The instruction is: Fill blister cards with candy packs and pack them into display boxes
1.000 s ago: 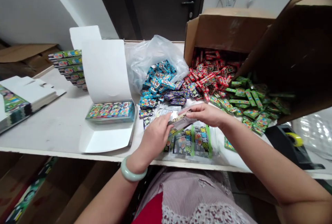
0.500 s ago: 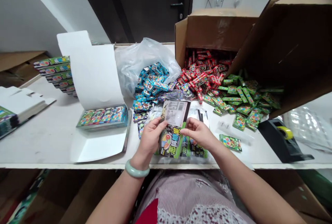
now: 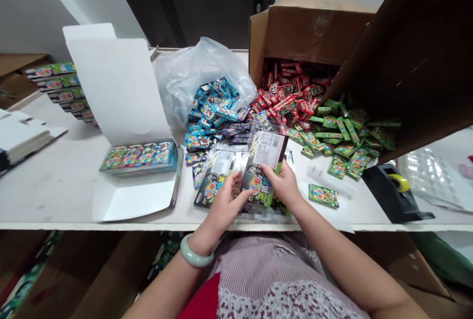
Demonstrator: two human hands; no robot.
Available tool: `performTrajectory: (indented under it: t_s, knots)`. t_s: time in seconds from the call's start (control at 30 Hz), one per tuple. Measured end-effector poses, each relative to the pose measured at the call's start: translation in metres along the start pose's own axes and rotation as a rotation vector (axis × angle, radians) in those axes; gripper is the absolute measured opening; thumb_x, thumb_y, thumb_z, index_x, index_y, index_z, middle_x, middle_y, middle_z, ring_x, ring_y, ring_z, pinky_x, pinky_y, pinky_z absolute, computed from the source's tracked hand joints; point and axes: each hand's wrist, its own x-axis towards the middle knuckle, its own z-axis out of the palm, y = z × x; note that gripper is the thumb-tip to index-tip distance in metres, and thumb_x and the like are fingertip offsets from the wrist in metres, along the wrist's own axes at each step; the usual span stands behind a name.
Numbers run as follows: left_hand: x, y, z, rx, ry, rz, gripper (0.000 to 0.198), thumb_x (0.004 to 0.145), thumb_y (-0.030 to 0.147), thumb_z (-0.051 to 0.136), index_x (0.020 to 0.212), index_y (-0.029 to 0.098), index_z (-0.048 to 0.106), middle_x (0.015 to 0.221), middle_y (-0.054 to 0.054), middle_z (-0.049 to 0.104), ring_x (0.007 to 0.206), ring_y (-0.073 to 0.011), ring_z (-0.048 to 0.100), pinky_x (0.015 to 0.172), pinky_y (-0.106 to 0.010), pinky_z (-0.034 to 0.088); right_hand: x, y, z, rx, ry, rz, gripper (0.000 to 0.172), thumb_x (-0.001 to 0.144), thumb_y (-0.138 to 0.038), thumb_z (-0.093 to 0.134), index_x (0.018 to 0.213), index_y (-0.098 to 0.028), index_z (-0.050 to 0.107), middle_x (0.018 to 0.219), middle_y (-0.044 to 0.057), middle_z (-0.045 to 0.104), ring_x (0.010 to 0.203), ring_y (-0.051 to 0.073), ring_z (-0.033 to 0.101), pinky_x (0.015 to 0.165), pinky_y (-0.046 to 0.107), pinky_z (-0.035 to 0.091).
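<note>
Tilted over the table, a flat black-and-green printed candy pouch [image 3: 264, 163] with a pale label is in both hands. My right hand [image 3: 286, 183] grips its right edge, thumb across the front. At the lower left edge, my left hand [image 3: 229, 198] has its thumb on the front and its fingers curled by the edge, the fingertips partly hidden. A similar pouch [image 3: 211, 181] lies flat beside my left hand. Clear plastic and more pouches lie under the held one, mostly covered. Purple candy packs [image 3: 240, 131] sit just behind.
An open display box [image 3: 138, 166] filled with small packs stands left. Behind are blue packs [image 3: 212, 104] in a clear bag [image 3: 170, 80]. Red packs [image 3: 283, 97] and green packs [image 3: 342, 136] spill from a cardboard box [image 3: 303, 30]. A tape dispenser [image 3: 391, 195] is right.
Both hands have carried the pouch to the right, and it now leans the same way. The pouch on the left shows more fully. The whole view has shifted slightly.
</note>
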Motion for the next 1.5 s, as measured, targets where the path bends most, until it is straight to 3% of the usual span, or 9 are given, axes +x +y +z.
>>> performTrajectory:
  t_s: [0.2,0.3,0.43,0.57,0.7,0.83,1.2,1.4,1.5]
  knots:
    - [0.011,0.004,0.013,-0.049,0.049,0.035,0.024,0.082,0.031,0.062,0.103,0.019,0.063,0.096,-0.006,0.072,0.091,-0.0199,0.067,0.082,-0.031,0.052,-0.007,-0.006,0.015,-0.036,0.118,-0.091,0.038,0.085,-0.041,0.058,0.115,-0.019,0.053,0.111,0.012,0.068,0.107,0.024,0.061,0.097,0.039,0.046]
    - [0.008,0.005,0.008,-0.150,0.089,-0.026,0.029,0.079,0.035,0.066,0.102,0.018,0.065,0.092,-0.004,0.073,0.087,-0.0192,0.067,0.080,-0.030,0.052,-0.006,-0.010,0.003,0.036,-0.126,-0.020,0.033,0.085,-0.045,0.056,0.108,-0.022,0.055,0.108,0.008,0.067,0.103,0.023,0.061,0.093,0.037,0.046]
    - [0.004,0.006,0.001,-0.320,0.088,-0.103,0.034,0.075,0.039,0.071,0.101,0.018,0.066,0.088,-0.004,0.074,0.081,-0.0181,0.069,0.075,-0.029,0.054,-0.009,-0.014,-0.017,0.058,-0.408,0.129,0.029,0.074,-0.048,0.067,0.079,-0.022,0.055,0.072,-0.002,0.060,0.070,0.016,0.057,0.071,0.030,0.048]
    - [-0.004,0.000,0.003,-0.571,-0.066,-0.251,0.037,0.071,0.044,0.075,0.096,0.018,0.066,0.085,-0.005,0.075,0.071,-0.0182,0.070,0.067,-0.030,0.055,-0.016,-0.008,-0.024,0.018,-0.311,0.185,0.035,0.071,-0.050,0.069,0.068,-0.021,0.049,0.056,-0.007,0.042,0.051,0.010,0.038,0.051,0.024,0.032]
    - [-0.006,-0.005,0.001,-0.512,-0.118,-0.224,0.032,0.077,0.038,0.072,0.103,0.020,0.065,0.095,-0.005,0.074,0.081,-0.0178,0.070,0.073,-0.029,0.056,-0.025,0.005,-0.023,-0.032,-0.232,0.178,0.038,0.071,-0.052,0.068,0.064,-0.022,0.046,0.055,-0.007,0.038,0.051,0.010,0.034,0.049,0.025,0.027]
    - [0.008,0.008,-0.003,-0.494,-0.031,-0.110,0.040,0.081,0.038,0.068,0.116,0.021,0.060,0.105,-0.006,0.072,0.093,-0.0195,0.069,0.080,-0.031,0.055,-0.034,0.010,-0.019,-0.038,-0.319,0.197,0.041,0.070,-0.051,0.069,0.061,-0.023,0.041,0.054,-0.007,0.037,0.050,0.010,0.034,0.048,0.025,0.027]
    - [0.026,0.018,0.010,-0.589,0.279,-0.006,0.031,0.069,0.032,0.076,0.093,0.017,0.064,0.093,-0.003,0.074,0.086,-0.0162,0.069,0.079,-0.028,0.054,-0.065,0.004,-0.025,-0.252,-0.383,0.142,0.021,0.075,-0.035,0.068,0.087,-0.022,0.058,0.085,0.003,0.063,0.079,0.020,0.056,0.070,0.031,0.045]
    - [0.027,0.013,0.005,-0.546,0.271,-0.032,0.031,0.070,0.037,0.075,0.092,0.017,0.064,0.093,-0.004,0.073,0.085,-0.0157,0.068,0.081,-0.027,0.053,-0.071,0.026,-0.028,-0.092,-0.401,0.367,0.029,0.074,-0.044,0.069,0.072,-0.022,0.052,0.059,-0.004,0.054,0.056,0.016,0.053,0.052,0.028,0.041]
    - [0.020,0.008,0.006,-0.487,0.253,-0.015,0.032,0.076,0.038,0.071,0.100,0.019,0.062,0.096,-0.003,0.073,0.088,-0.0162,0.068,0.080,-0.028,0.053,-0.066,0.020,-0.037,-0.066,-0.492,0.432,0.026,0.070,-0.040,0.074,0.075,-0.020,0.057,0.067,-0.002,0.061,0.060,0.017,0.058,0.057,0.030,0.045]
